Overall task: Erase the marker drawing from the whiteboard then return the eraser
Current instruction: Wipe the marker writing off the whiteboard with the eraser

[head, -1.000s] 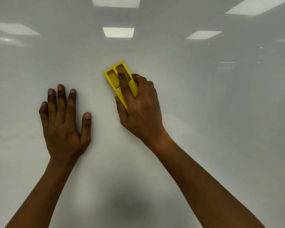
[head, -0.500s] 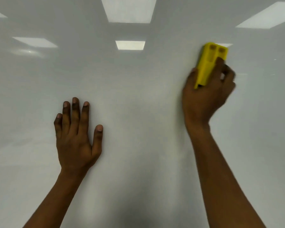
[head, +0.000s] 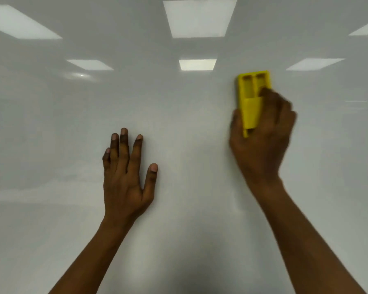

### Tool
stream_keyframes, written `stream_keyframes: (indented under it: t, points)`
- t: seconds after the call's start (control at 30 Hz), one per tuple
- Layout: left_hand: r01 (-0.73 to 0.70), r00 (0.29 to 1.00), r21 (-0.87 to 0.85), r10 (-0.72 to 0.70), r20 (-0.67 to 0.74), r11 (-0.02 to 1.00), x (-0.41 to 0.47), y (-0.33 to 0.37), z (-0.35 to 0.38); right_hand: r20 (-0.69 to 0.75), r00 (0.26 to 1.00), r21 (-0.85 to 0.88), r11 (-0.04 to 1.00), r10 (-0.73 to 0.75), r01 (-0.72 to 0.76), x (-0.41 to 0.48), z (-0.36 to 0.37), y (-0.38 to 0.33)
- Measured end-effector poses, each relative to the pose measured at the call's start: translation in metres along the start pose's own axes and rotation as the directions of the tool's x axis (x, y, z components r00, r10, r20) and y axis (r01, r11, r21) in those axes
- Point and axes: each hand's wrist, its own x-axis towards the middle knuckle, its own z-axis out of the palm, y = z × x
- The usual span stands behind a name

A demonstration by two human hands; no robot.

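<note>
- Eraser (head: 252, 98) is the yellow one, sitting upper right of your view, pressed flat against the board (head: 179, 124) with its long side running roughly up and down
- your right hand (head: 261, 136) is wrapped around its lower half, thumb on the left edge, fingers over the right side and one fingertip poking into a slot on the back, so that hand's closed on it
- right hand and eraser look a bit smeared, edges are soft
- two long slots show on the top part of the eraser's back, above your fingers
- your left hand (head: 125, 177) is lower and well apart from the eraser, fingers spread open, holding nothing; looks laid flat on the board, can't swear to the contact though
- the board looks plain white everywhere you can see, no marker lines that I can make out
- glossy surface is reflecting a bunch of square ceiling lights (head: 200, 18) across the top
- a dark soft shadow (head: 202, 283) sits at the bottom between your forearms
</note>
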Motion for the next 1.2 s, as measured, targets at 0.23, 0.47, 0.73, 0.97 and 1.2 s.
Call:
stream_keyframes:
  t: [0.23,0.47,0.73,0.97,1.2]
  points:
    - [0.068,0.998,0.085,-0.069,0.008,0.994,0.017,-0.065,-0.020,-0.070,0.971,0.105,0.970,0.229,-0.221,0.013,0.005,-0.004]
    - [0.053,0.999,0.068,-0.054,0.007,0.996,0.019,-0.076,-0.017,-0.127,0.953,0.124,0.957,0.276,-0.261,0.012,0.011,-0.012]
    - [0.037,0.999,0.054,-0.037,-0.004,0.998,0.017,-0.078,-0.015,-0.142,0.961,0.168,0.963,0.237,-0.213,0.011,0.030,-0.056]
    - [0.145,0.988,-0.032,-0.146,-0.048,0.989,0.021,-0.051,-0.027,0.231,0.948,0.273,0.950,-0.217,0.150,-0.049,0.046,-0.128]
    - [0.321,0.934,-0.383,-0.355,-0.020,0.866,0.081,0.057,-0.041,0.294,0.939,0.340,0.938,-0.176,0.070,-0.060,0.045,-0.126]
